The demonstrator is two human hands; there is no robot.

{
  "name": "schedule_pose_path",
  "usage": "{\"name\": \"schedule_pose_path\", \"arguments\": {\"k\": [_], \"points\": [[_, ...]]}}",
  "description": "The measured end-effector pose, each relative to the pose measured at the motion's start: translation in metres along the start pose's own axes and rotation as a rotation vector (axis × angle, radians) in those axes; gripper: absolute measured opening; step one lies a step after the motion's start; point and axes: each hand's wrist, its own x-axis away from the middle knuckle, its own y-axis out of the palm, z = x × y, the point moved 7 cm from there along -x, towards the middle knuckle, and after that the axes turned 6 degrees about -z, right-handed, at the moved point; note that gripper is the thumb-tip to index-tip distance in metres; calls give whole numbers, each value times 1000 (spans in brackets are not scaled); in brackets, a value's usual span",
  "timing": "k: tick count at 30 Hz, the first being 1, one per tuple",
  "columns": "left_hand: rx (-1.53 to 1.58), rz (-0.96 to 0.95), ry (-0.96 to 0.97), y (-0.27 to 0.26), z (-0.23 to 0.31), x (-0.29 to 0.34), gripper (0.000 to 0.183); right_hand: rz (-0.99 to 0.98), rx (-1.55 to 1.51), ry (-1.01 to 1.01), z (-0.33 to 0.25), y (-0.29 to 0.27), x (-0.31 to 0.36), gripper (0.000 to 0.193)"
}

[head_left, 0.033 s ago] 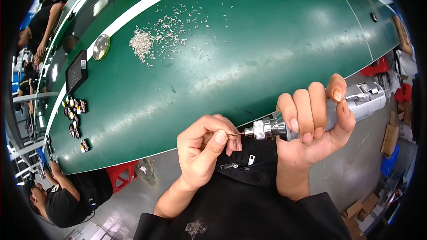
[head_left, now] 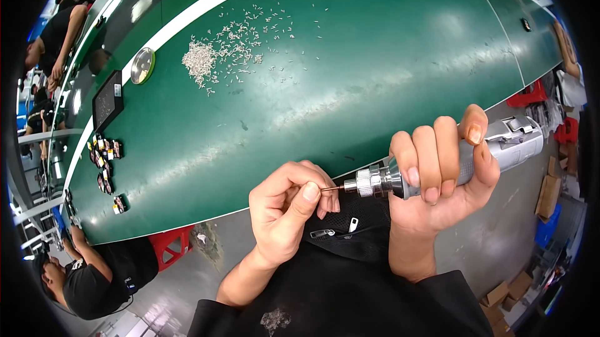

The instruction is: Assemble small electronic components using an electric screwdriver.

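Note:
My right hand [head_left: 437, 174] is wrapped round the grey body of an electric screwdriver [head_left: 525, 143], held level with its silver nose pointing left. From the nose runs a thin, copper-coloured bit [head_left: 331, 189]. The thumb and fingers of my left hand [head_left: 281, 212] pinch the end of this bit, so its tip is hidden; whether a small part sits there I cannot make out. Both hands are just off the near edge of the green table [head_left: 375, 105], in front of my body. Farther off on the table lies a pile of tiny silvery pin-like pieces [head_left: 200, 62], scattered out to the right.
On the table's left are a round clear dish [head_left: 143, 66] with yellowish bits, a black tray [head_left: 107, 102] and several small black parts [head_left: 103, 162]. A co-worker [head_left: 103, 268] sits by a red stool [head_left: 170, 246] at lower left. Cardboard boxes [head_left: 548, 194] stand on the right floor.

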Motion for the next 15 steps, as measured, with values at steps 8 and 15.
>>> {"name": "schedule_pose_path", "arguments": {"k": [8,15], "points": [[-744,-26,253,8,18,1,12,6,79,-5,-3,-10,4,17],[-667,-31,150,10,9,-5,5,87,31,10,1,-19,6,11]]}}
